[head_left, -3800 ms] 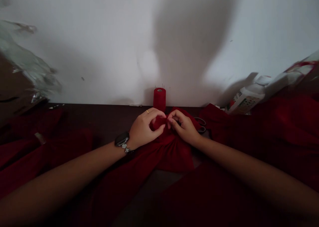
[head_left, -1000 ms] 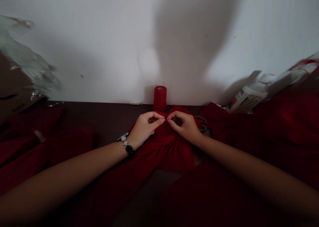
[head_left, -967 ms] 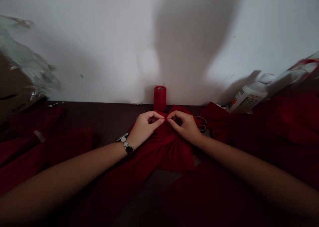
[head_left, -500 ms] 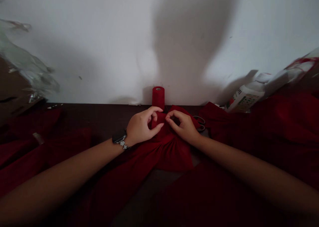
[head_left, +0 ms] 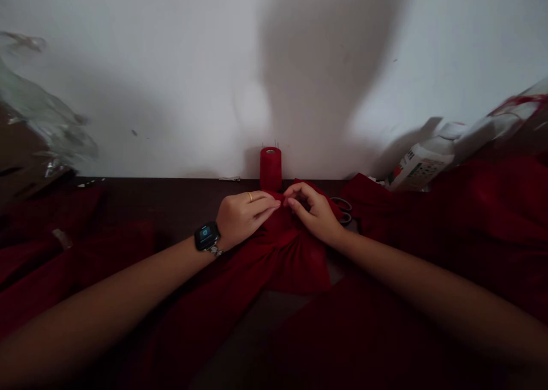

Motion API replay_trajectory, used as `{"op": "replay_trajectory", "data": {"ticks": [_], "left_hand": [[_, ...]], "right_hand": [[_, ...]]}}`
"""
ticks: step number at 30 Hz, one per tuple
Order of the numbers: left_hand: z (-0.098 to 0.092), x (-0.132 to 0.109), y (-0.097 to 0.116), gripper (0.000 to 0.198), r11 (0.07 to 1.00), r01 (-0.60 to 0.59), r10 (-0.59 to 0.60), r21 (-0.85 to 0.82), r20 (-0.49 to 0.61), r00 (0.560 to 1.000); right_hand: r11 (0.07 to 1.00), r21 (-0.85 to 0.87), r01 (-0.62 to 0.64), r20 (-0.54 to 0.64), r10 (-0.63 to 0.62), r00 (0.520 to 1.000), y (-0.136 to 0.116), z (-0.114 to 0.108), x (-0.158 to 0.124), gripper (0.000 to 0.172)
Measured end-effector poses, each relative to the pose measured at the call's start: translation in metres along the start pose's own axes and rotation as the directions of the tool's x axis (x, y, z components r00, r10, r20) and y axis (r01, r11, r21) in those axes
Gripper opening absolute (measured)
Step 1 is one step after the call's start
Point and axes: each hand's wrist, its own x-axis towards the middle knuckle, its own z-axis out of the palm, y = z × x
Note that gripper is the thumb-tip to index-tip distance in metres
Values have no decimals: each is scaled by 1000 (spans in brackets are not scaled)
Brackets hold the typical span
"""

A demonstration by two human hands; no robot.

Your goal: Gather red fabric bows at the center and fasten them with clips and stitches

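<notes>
The left hand (head_left: 244, 216) and right hand (head_left: 312, 214) pinch a fold of red cloth (head_left: 295, 258) tight in their fingers (head_left: 268, 202), near the back edge of the dark bench (head_left: 184, 193). A red thread spool (head_left: 270, 169) stands just behind the cloth, and scissors (head_left: 343, 210) lie partly under it.

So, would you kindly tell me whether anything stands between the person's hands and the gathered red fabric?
Nothing visible does: the left hand and right hand both touch the gathered red fabric directly, with no object between.
</notes>
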Motion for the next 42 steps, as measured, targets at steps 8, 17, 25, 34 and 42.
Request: {"op": "replay_trajectory", "data": {"ticks": [8,17,25,34,42], "left_hand": [[-7,0,3,19,981,-184,178,69,87,980],[-19,8,3,17,750,-489,516,446,70,854],[-19,11,11,14,697,-541,589,471,54,806],[-17,8,9,16,714,-533,572,454,60,818],[-17,8,7,16,696,-544,575,470,90,813]], "right_hand": [[1000,-18,21,55,-20,998,0,-1,2,16],[996,-53,74,32,-72,997,2,0,2,15],[996,-31,90,47,-88,995,1,1,3,12],[992,-87,93,62,-87,994,-1,-1,3,10],[997,-38,74,76,-71,995,-1,-1,1,12]]}}
